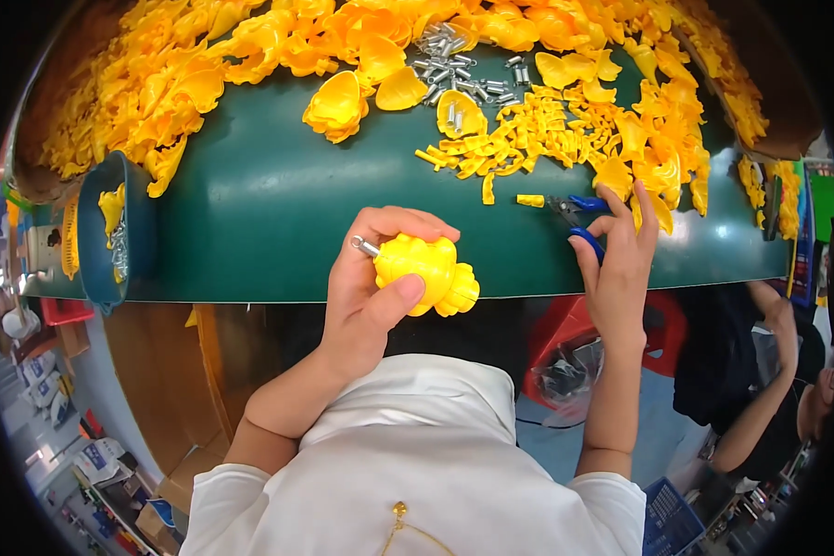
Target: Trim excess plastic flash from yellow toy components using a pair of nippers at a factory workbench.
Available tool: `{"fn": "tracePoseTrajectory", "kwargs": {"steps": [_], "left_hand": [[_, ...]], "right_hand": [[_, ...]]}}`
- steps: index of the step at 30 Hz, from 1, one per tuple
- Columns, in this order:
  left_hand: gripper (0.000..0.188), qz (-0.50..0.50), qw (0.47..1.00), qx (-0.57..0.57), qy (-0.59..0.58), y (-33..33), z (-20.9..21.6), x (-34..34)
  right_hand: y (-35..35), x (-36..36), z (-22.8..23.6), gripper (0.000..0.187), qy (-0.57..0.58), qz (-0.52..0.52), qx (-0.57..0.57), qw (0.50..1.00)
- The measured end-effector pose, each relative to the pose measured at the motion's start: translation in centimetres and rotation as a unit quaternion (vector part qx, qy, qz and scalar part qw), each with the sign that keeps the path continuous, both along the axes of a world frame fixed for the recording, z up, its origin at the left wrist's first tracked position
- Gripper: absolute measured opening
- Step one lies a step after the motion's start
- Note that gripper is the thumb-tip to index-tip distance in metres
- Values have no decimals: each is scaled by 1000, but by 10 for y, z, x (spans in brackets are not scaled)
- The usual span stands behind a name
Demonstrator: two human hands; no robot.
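Observation:
My left hand point(354, 301) is closed around a rounded, bulbous yellow plastic piece point(417, 264), held just above the table's near edge. Its thumb presses the front, and a small metal spring point(365, 246) sticks out at the piece's left end. To the right, my right hand point(621, 278) reaches over the table with fingers apart. Its thumb and fingertips are at the blue handles of a pair of side cutters point(587, 203); whether they touch cannot be made out. By the cutters' jaws lies a short yellow bit point(530, 200).
Yellow shell-shaped plastic parts point(287, 37) heap along the far side of the green table point(278, 213). Metal springs point(449, 69) and small yellow strips point(537, 130) lie mid-table. A blue basin point(93, 241) stands left. At right sits another person point(751, 371); a red stool point(556, 343) is below the edge.

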State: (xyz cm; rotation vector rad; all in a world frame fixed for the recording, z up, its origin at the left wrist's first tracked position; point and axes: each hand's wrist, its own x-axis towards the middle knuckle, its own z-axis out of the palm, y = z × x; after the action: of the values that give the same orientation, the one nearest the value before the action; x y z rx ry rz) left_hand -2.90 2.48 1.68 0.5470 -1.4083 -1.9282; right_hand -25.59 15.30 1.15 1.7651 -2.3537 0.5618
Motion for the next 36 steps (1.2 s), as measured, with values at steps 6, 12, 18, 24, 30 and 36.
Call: {"fn": "tracePoseTrajectory", "kwargs": {"steps": [6,12,18,24,30,36], "left_hand": [[29,-37,999,-8,27,-9,0,1],[27,-44,999,-18,0,-11,4,5],[25,-84,994,64,-21,-13,6,8],[25,-99,992,82,-13,-12,4,10],[23,-99,992,76,-16,-12,5,10],[33,-70,993,69,-69,-10,9,7]], "right_hand": [[-12,10,31,41,-92,103,-37,990],[-25,33,56,40,30,177,-101,979],[-24,44,50,43,165,171,-99,966],[-23,52,51,43,186,177,-116,959],[-21,54,48,43,199,168,-126,957],[-21,53,47,40,223,167,-131,951]]}}
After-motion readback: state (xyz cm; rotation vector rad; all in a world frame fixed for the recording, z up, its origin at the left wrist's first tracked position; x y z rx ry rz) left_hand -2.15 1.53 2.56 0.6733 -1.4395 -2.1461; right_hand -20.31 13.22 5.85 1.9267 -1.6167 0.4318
